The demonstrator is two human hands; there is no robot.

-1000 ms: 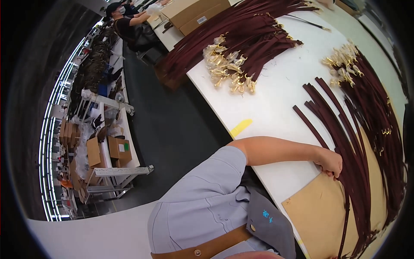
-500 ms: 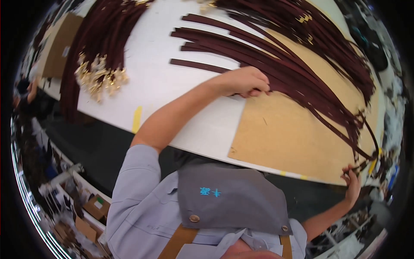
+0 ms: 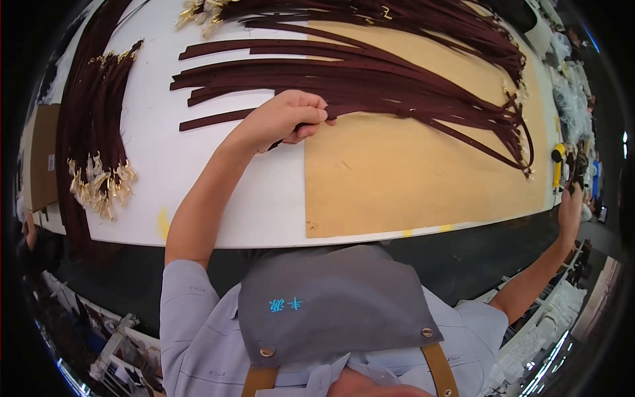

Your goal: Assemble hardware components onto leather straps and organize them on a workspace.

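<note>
My left hand [image 3: 294,119] is closed around a dark maroon strap, part of which shows beneath the fingers and beside the wrist. It is at the near edge of a spread bundle of flat maroon straps [image 3: 370,99]. The straps' cut ends fan out to the left, and several have small holes. To the right they narrow to a looped end with small gold-coloured metal pieces. Beyond the table's right end, my right hand [image 3: 571,208] is raised with its fingers drawn together at something small and dark, which I cannot make out.
A tan board [image 3: 423,178] lies on the white table [image 3: 152,152]. At left hangs a strap bundle [image 3: 99,119] with gold, plastic-wrapped hardware. Another strap bundle [image 3: 423,26] lies at the far side. A yellow-and-black tool [image 3: 559,155] lies at the right edge, near clear plastic [image 3: 572,92].
My right hand has moved from the strap bundle's right end to beyond the table's right edge. My left hand stays closed on a strap. The whole view has swung to the right.
</note>
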